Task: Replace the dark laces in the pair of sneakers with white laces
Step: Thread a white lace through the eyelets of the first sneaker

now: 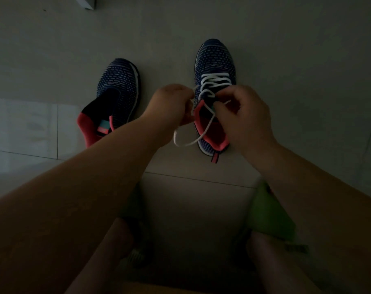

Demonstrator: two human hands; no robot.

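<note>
1. Right sneaker (214, 66) sits toe-away on the tiled floor (286, 60), heel opening toward the person. My read: that orientation puts the eyelet rows in easy reach of both hands.
2. White lace (215, 78) is already crossed through the front eyelets; both hands work at the upper ones, so this shoe looks almost laced.
3. Left hand (171, 102): fingers curled, pinching one lace end at the shoe's left edge, near the collar. Likely holding tension.
4. Right hand (241, 111): fingers curled over the tongue area, pinching the other run of lace just above the pink lining.
5. A slack loop of lace hangs down from between the hands and trails onto the floor beside the heel.
6. Left sneaker (114, 96) lies well apart to the left, tilted, no lace visible in it. Judged: still to do.
7. Dark laces: not in view.
</note>
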